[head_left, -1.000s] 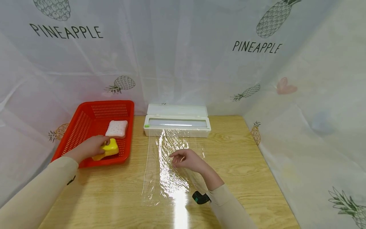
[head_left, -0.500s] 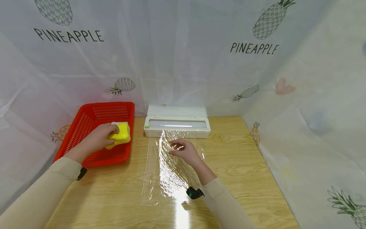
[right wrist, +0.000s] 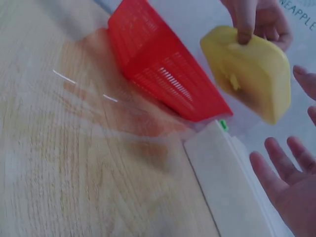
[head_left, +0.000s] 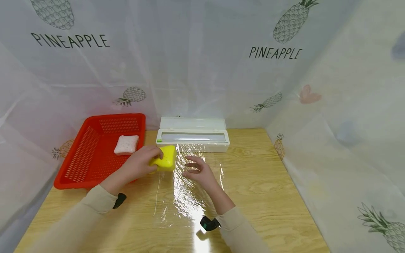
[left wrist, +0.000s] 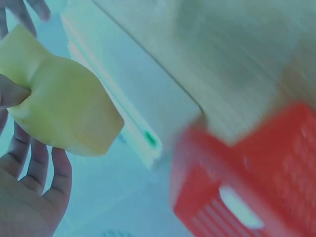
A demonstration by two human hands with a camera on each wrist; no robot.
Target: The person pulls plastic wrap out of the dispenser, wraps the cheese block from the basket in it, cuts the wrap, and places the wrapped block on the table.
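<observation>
My left hand (head_left: 140, 162) pinches a yellow sponge (head_left: 167, 159), waisted in shape, between thumb and fingers. In the left wrist view the sponge (left wrist: 69, 106) is lifted clear, thumb on one side and fingertips beneath. A sheet of clear cling film (head_left: 183, 196) lies on the table under both hands, drawn from a white cling film dispenser (head_left: 193, 147) with its lid up. Just right of the sponge hovers my right hand (head_left: 202, 173), fingers spread and lightly bent, holding nothing. The right wrist view shows its fingers (right wrist: 276, 168) apart from the sponge (right wrist: 247, 69).
A red plastic basket (head_left: 60, 184) stands on the left of the wooden table (head_left: 262, 196), with a pale pink sponge (head_left: 126, 144) in it. A green slider (head_left: 159, 140) sits at the dispenser's left end. Pineapple-print curtains (head_left: 190, 70) enclose the back and sides.
My left hand has lifted the yellow sponge out of the red basket and carried it right, over the cling film. My right hand has risen slightly towards the dispenser, its fingers spreading.
</observation>
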